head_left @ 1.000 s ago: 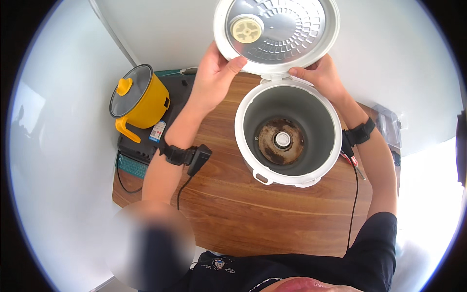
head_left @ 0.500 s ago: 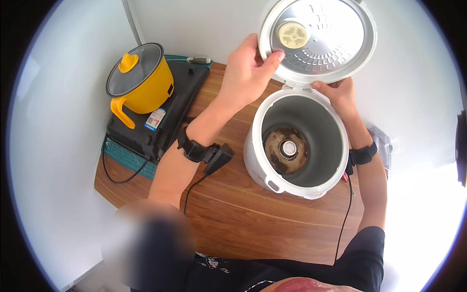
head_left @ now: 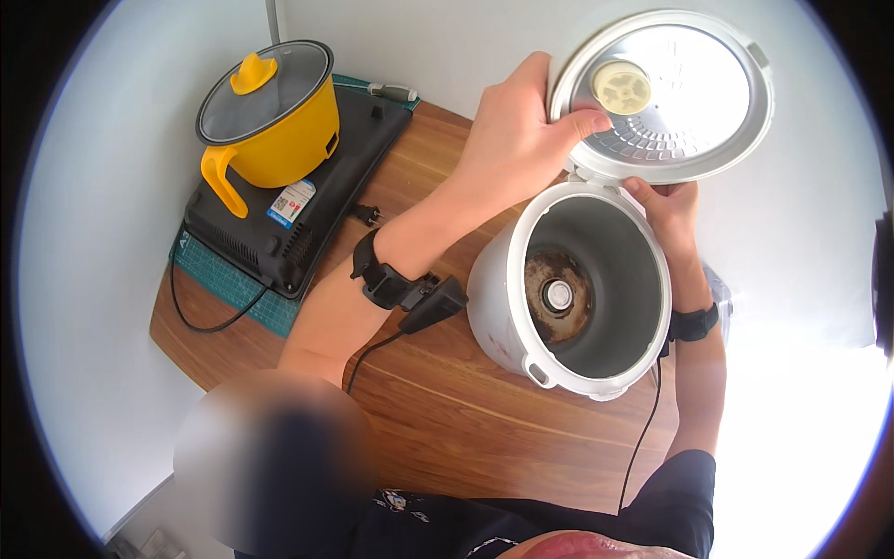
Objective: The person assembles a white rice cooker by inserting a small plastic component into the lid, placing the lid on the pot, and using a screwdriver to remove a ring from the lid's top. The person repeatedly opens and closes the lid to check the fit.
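Leftward, a yellow pot (head_left: 296,140) sits on a black appliance (head_left: 363,149). Left hand (head_left: 521,126) clamps the raised lid (head_left: 666,98) by its left rim, thumb inside. Hinged to it, a white cooker (head_left: 503,298) stands open on wooden table (head_left: 466,429). Right hand (head_left: 672,219) at lid's lower edge; fingers hidden, cannot tell its grip.

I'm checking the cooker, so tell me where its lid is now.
The lid stands open at the head view's upper right, behind the cooker, the left hand at its left edge.
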Action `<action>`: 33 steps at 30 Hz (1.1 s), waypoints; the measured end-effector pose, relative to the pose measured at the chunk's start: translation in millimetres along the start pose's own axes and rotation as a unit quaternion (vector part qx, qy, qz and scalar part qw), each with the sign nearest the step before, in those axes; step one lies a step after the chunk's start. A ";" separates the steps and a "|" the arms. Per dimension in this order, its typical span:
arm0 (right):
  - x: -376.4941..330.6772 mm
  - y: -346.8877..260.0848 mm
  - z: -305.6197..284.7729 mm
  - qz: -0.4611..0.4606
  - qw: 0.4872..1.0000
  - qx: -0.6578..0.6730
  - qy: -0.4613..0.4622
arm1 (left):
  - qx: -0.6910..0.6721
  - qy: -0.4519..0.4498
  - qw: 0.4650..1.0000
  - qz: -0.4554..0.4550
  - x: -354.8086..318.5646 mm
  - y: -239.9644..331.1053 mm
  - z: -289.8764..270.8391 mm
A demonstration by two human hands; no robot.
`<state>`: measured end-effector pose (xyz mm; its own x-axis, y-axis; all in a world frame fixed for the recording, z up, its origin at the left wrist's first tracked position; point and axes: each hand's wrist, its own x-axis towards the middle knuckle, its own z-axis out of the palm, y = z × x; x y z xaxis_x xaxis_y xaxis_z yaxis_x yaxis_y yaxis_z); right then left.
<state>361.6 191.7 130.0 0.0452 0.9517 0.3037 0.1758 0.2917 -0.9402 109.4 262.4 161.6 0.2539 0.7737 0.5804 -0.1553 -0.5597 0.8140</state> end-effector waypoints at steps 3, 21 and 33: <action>-1.7 1.6 0.4 0.003 1.000 -0.001 0.013 | 0.017 -0.005 0.999 -0.046 -2.4 6.0 0.6; -2.0 -1.2 6.9 -0.003 0.999 0.034 0.022 | 0.022 -0.009 1.000 -0.014 2.4 13.2 -2.3; -1.7 -3.1 10.2 -0.009 0.999 0.019 0.032 | -0.126 -0.033 0.983 0.129 12.3 -6.7 -3.4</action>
<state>351.0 190.2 130.8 0.1060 0.9384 0.3290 0.1395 0.3136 -0.9393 110.3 276.7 163.3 0.2351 0.5893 0.7730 -0.4516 -0.6380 0.6237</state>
